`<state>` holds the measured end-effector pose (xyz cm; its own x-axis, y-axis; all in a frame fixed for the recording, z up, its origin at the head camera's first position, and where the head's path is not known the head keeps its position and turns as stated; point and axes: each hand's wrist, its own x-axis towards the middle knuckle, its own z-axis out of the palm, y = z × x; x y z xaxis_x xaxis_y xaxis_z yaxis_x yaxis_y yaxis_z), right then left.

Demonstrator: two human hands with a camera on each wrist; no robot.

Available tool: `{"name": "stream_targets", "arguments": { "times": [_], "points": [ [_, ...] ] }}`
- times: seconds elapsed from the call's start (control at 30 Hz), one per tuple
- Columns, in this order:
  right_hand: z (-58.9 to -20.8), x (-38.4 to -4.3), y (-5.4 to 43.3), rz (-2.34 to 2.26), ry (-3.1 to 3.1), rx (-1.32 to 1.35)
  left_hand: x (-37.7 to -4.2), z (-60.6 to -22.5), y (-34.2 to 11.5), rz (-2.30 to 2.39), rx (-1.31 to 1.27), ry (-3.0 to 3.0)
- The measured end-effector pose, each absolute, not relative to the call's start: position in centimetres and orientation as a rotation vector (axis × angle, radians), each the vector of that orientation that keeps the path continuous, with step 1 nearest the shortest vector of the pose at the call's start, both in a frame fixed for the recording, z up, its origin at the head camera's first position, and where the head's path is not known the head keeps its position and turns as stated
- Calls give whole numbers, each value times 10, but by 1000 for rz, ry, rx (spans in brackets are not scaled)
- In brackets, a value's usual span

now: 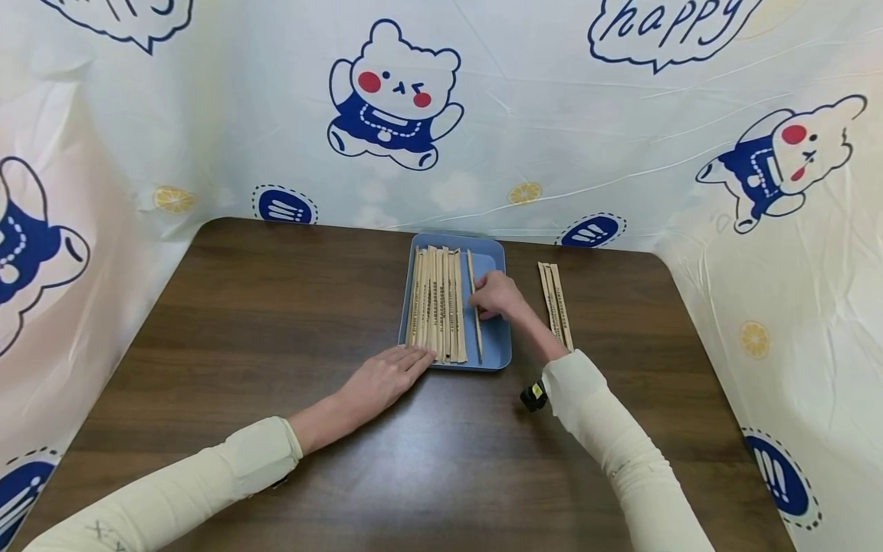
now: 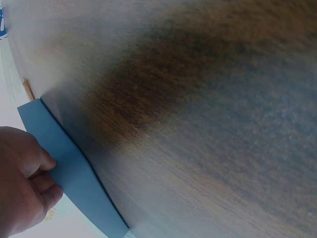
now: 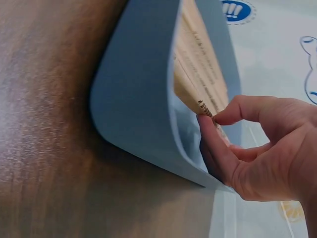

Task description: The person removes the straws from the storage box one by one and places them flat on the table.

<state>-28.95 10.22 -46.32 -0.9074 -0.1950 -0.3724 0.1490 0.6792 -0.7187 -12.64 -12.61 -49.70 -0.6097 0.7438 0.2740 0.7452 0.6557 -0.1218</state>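
Observation:
A blue tray holds a row of paper-wrapped chopsticks, lying side by side with printed text on their wrappers. My right hand reaches in over the tray's right side. Between thumb and fingertips it pinches one narrow chopstick packet, apart from the row; the right wrist view shows this pinch near the packet's printed edge. My left hand is at the tray's near left corner, fingers over the rim. In the left wrist view, its thumb and a curled finger grip the tray wall.
Two more wrapped chopstick packets lie on the brown wooden table, right of the tray and beyond my right forearm. A small black device shows beside my right cuff. Printed sheeting hangs behind and at both sides.

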Motion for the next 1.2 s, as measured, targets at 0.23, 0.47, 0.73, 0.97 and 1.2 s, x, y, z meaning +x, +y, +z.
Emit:
{"name": "stream_targets", "arguments": {
  "times": [0.23,0.47,0.73,0.97,1.2],
  "points": [
    [-444,-291,115,-1339,2263,75,-127,-497,-126,-13,-1194,-2581],
    [-428,-293,140,-1361,2231,88,-126,-496,-125,-8,-1187,-2581],
    [-423,-295,183,-1374,2237,130,-126,-496,-125,-9,-1182,-2598],
    [-435,-294,222,-1352,2270,193,-127,-497,-125,-27,-1190,-2585],
    [-446,-290,251,-1280,2298,188,-127,-497,-125,-36,-1194,-2582]
  ]
}}
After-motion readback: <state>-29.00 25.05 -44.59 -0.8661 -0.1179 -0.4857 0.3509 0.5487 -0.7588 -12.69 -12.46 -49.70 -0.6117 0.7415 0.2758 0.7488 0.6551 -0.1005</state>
